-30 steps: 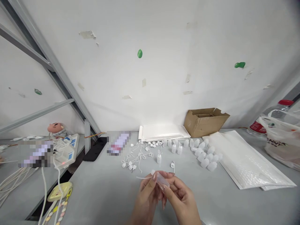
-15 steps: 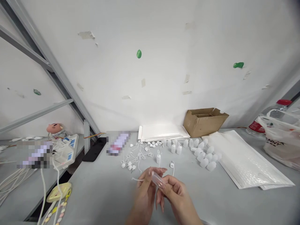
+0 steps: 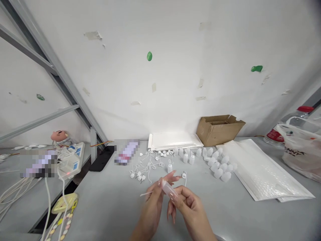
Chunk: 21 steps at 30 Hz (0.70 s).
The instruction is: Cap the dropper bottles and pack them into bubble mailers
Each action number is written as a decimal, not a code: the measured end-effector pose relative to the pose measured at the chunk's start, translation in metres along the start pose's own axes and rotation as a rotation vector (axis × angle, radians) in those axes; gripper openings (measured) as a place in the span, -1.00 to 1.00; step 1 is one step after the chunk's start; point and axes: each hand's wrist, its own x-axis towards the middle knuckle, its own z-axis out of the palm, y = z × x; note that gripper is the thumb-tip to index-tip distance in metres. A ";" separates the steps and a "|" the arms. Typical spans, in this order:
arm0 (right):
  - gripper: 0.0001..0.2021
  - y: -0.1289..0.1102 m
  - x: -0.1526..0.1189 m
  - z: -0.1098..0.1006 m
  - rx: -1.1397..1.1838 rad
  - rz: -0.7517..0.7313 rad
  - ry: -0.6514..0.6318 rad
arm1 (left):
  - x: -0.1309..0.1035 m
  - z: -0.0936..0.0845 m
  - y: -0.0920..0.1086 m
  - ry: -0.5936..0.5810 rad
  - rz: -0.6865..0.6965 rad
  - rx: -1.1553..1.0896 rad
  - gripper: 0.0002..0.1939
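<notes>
Bottle (image 3: pixel 170 190) is held above the counter (image 3: pixel 107 207), its lower end pinched by the right hand (image 3: pixel 188 201) and its long axis pointed forward and leftward, the neck being met by the left hand (image 3: pixel 152 202), in which a white cord (image 3: pixel 145 193) appears pinched.

In the lower middle of the frame I hold one small bottle (image 3: pixel 170 190), translucent, whitish and cylindrical. It is tilted, one end pointing to the upper left, the lower right end partly covered. Left of it, a thin white cord (image 3: pixel 145 193) sticks out; its other end is hidden.
</notes>
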 end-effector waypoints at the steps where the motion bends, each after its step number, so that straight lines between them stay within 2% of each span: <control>1: -0.74 0.000 0.000 0.000 -0.063 -0.044 0.040 | 0.001 -0.001 0.001 0.002 -0.026 -0.046 -0.56; 5: -0.85 0.004 -0.002 -0.003 -0.395 -0.320 0.181 | 0.003 -0.002 0.003 0.015 -0.065 -0.195 -0.54; 9: -0.90 0.009 -0.003 -0.008 -0.602 -0.514 0.188 | 0.004 0.002 0.003 0.027 -0.001 -0.190 -0.69; 12: -0.87 0.013 -0.004 -0.010 -0.674 -0.597 0.190 | 0.003 0.005 0.002 0.063 -0.021 -0.182 -0.80; 15: -0.84 0.020 -0.003 -0.012 -0.659 -0.580 0.189 | 0.001 0.010 -0.002 0.087 -0.053 -0.131 -0.82; 19: -0.84 0.026 -0.001 -0.009 -0.516 -0.407 0.206 | -0.005 0.019 -0.007 0.063 -0.002 0.062 -0.81; 21: -0.79 0.024 -0.001 -0.008 -0.468 -0.319 0.196 | -0.005 0.018 -0.005 0.039 0.009 0.097 -0.76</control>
